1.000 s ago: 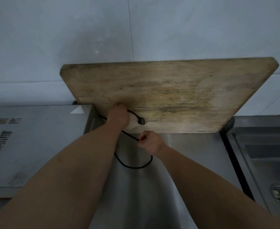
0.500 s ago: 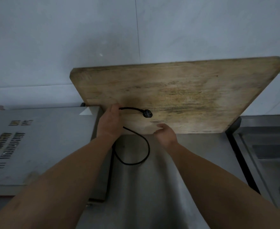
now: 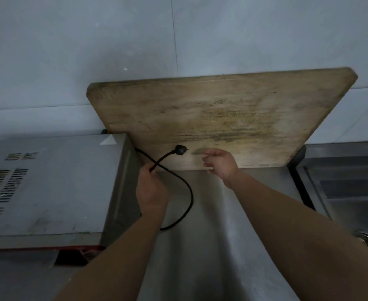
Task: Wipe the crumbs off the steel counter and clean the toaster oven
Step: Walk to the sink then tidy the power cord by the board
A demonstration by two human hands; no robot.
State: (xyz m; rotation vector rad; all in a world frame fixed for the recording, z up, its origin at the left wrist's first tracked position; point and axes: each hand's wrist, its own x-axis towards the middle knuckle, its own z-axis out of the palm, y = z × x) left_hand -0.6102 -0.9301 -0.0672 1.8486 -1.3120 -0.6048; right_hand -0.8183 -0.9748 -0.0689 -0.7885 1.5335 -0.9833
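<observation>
While the left hand (image 3: 151,192) grips the black cord (image 3: 186,194) just below its plug (image 3: 180,150), the right hand (image 3: 221,164) hangs beside the plug with fingers loosely curled, holding nothing. The toaster oven (image 3: 48,183) sits left of the plug, on the steel counter (image 3: 211,246); a wooden board (image 3: 222,118) leans behind it.

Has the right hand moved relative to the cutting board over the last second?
Yes. The right hand has let go of the cord and risen to the wooden cutting board's lower edge, right of the plug.
</observation>
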